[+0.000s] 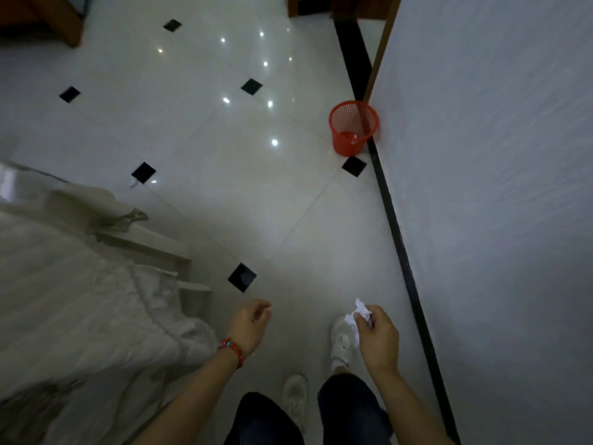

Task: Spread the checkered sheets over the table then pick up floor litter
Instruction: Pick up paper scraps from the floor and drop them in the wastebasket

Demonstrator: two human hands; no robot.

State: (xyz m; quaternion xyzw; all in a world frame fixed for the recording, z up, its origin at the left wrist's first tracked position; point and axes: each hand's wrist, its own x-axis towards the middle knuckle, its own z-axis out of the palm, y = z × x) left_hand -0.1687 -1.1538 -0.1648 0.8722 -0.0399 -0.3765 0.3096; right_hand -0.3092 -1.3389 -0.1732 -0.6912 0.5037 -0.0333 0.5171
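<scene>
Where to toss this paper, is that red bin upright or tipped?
Upright. The red bin stands on its base against the wall, open rim up, ahead of the right hand gripping the crumpled paper.

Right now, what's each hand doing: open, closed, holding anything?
Left hand: open, fingers loosely curled, holding nothing.
Right hand: closed on a crumpled white paper, pinched at the fingertips.

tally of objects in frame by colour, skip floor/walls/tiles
White: 3 - crumpled paper held in the right hand, two shoes
Red: 2 - mesh bin by the wall, bead bracelet on the left wrist
Cream: 1 - cloth at left
Total: 6
</scene>
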